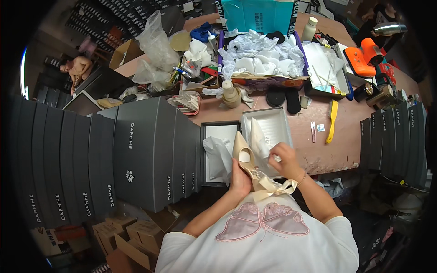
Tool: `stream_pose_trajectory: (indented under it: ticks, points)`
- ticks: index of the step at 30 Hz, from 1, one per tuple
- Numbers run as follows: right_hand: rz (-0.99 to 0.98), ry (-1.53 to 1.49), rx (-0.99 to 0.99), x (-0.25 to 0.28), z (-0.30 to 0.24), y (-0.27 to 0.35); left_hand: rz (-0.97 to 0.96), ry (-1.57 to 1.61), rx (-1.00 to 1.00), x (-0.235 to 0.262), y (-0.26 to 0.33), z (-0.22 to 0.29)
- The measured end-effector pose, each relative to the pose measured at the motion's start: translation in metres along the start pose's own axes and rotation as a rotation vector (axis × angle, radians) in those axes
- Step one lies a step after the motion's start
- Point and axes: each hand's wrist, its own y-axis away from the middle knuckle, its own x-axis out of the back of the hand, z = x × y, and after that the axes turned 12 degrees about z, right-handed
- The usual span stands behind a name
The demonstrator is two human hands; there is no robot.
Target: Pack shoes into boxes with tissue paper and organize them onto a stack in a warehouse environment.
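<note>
Currently, both hands were apart, each occupied; clock positions were read from the held shoe. The left hand (pixel 240 179) was clamped around the side of a cream pointed shoe (pixel 240 142), held up in front of the white shirt (pixel 255 248), toe toward 11 o'clock. A beaded strap (pixel 258 174) and a cream ribbon bow (pixel 274 187) showed between 4 and 5 o'clock. The right hand (pixel 286 160), at 3 o'clock, had its fingers closed on a small white wad (pixel 276 158); material not determined.

A second pale shoe (pixel 257 129) lay at 1 o'clock in a shallow grey-lined tray (pixel 278 119). At 9 o'clock, crumpled white tissue (pixel 217 157) sat in an open dark box (pixel 204 157).

On the worktop (pixel 339 152), between 2 and 3 o'clock: small snips (pixel 313 131) and a yellow-handled brush (pixel 332 123). Black pads (pixel 275 98) lay at 1 o'clock. Toward 12 o'clock, a purple-edged bin (pixel 299 45) held white padded pieces (pixel 261 63). Stacked dark boxes stood at 9 (pixel 136 150) and 3 o'clock (pixel 396 141).
</note>
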Motion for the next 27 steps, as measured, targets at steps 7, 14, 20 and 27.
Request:
stream_pose_trajectory:
  ticks: [7, 14, 20, 27]
  points:
    - [-0.376, 0.195, 0.207, -0.028, -0.018, -0.014, -0.134, -0.064, 0.002, 0.008, -0.005, -0.007]
    - [-0.232, 0.191, 0.247, -0.018, -0.023, 0.001, -0.027, -0.075, -0.03, 0.004, 0.002, -0.003]
    - [-0.023, 0.248, -0.018, 0.008, 0.005, -0.02, 0.061, -0.06, 0.071, 0.005, 0.0, 0.003]
    - [-0.468, -0.188, -0.273, -0.07, -0.041, -0.001, -0.096, -0.067, 0.049, 0.004, -0.001, -0.011]
